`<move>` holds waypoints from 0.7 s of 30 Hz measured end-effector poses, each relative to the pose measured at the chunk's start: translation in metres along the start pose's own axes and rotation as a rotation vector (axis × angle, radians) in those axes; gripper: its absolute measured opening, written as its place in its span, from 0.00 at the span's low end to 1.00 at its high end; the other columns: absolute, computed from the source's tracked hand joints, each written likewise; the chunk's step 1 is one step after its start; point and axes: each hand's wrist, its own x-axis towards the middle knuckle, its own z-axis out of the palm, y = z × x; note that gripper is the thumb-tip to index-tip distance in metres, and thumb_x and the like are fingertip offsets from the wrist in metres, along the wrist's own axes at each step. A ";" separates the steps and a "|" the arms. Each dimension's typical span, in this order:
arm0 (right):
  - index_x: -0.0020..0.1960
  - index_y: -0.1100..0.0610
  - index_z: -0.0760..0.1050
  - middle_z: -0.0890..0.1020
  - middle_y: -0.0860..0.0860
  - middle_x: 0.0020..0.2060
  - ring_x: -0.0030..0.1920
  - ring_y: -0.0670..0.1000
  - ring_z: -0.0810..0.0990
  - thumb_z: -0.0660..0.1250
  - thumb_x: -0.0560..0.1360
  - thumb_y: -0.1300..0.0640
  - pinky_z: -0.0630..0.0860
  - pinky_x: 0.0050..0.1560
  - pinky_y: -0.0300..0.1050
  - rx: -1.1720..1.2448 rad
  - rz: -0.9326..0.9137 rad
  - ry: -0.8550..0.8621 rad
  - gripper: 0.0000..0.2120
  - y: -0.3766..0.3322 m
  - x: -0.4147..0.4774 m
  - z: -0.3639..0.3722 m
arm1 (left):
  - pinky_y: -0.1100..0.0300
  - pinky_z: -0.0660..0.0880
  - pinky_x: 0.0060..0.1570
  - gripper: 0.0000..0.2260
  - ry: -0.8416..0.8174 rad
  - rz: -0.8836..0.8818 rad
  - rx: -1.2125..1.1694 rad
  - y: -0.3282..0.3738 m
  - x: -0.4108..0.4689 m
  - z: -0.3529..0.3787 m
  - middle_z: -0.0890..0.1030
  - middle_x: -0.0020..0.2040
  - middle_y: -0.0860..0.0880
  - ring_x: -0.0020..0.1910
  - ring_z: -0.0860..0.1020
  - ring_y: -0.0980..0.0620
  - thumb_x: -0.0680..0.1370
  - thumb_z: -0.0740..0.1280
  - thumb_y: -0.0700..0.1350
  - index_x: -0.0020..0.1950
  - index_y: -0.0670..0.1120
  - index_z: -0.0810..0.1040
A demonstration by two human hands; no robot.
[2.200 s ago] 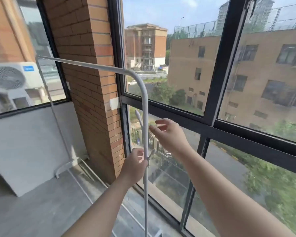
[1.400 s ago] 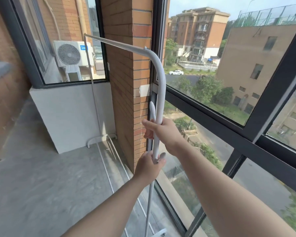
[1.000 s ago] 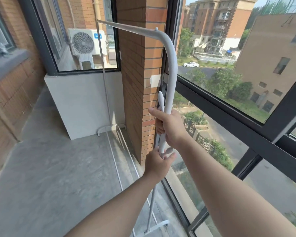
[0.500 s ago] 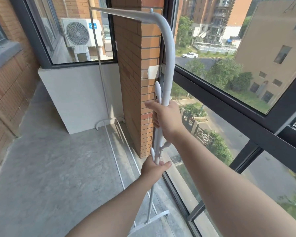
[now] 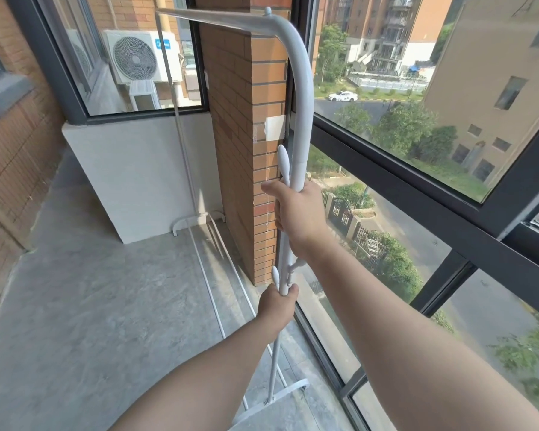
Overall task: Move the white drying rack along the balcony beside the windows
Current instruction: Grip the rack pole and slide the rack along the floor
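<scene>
The white drying rack [image 5: 302, 88] is a tall tubular frame standing beside the dark-framed windows [image 5: 448, 194]. Its top bar runs back to a far upright near the low white wall, and two thin rails lie along the floor between its feet. My right hand [image 5: 296, 213] is closed around the near upright at mid height, just below a white hook peg. My left hand [image 5: 277, 306] grips the same upright lower down, under a second peg. The near foot [image 5: 288, 393] rests on the floor by the window.
A brick pillar [image 5: 246, 144] stands right behind the rack's near upright. A low white wall [image 5: 137, 175] closes the far end, with an air-conditioner unit [image 5: 140, 56] behind glass above it. Grey concrete floor [image 5: 91, 306] stretches to the left, bounded by a brick wall [image 5: 10, 157].
My right hand went from hovering beside the near upright to gripping it. Both hands kept their hold while the view swung left and down, with the left hand sliding a little lower.
</scene>
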 end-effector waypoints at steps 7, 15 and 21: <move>0.41 0.56 0.71 0.63 0.51 0.26 0.27 0.50 0.60 0.71 0.72 0.61 0.59 0.30 0.46 0.006 -0.029 -0.004 0.08 -0.008 -0.011 0.001 | 0.58 0.73 0.35 0.08 0.028 0.009 0.016 0.002 -0.006 0.000 0.79 0.41 0.47 0.35 0.77 0.51 0.81 0.66 0.50 0.51 0.45 0.75; 0.30 0.52 0.59 0.61 0.41 0.19 0.24 0.49 0.59 0.70 0.74 0.60 0.58 0.29 0.44 -0.021 -0.066 0.006 0.23 -0.017 -0.026 0.007 | 0.54 0.75 0.37 0.08 0.033 0.036 0.034 0.002 -0.020 -0.004 0.78 0.39 0.48 0.34 0.76 0.49 0.78 0.68 0.50 0.50 0.46 0.75; 0.28 0.51 0.58 0.60 0.41 0.18 0.26 0.49 0.59 0.70 0.73 0.57 0.59 0.31 0.46 -0.064 -0.096 0.043 0.24 -0.023 -0.037 0.007 | 0.52 0.79 0.46 0.08 0.040 0.038 0.065 -0.001 -0.030 -0.007 0.84 0.47 0.43 0.40 0.79 0.46 0.75 0.68 0.46 0.52 0.48 0.77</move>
